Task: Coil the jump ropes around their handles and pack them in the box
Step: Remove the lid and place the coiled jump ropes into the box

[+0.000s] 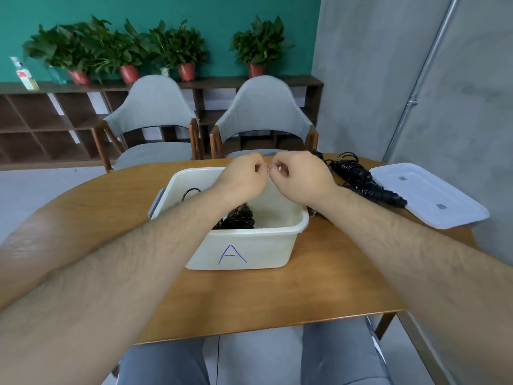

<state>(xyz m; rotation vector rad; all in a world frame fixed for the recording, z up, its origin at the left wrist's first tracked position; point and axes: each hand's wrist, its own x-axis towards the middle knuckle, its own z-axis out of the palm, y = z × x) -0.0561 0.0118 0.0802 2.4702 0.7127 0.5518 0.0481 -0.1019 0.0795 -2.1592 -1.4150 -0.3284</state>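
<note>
A white box (251,247) marked with a blue "A" stands on the wooden table. Inside it lies a coiled black jump rope (239,218), partly hidden by my left forearm. A second coiled black jump rope (367,182) lies on the table to the right of the box. My left hand (244,176) and my right hand (301,177) hover close together over the far rim of the box, fingers curled. Between their fingertips they pinch a small thin band (268,170), too small to make out clearly.
The box's white lid (429,194) lies flat at the table's right edge, beside the grey wall. Two grey chairs (263,107) stand behind the table. A dark shelf with potted plants (83,51) runs along the green wall.
</note>
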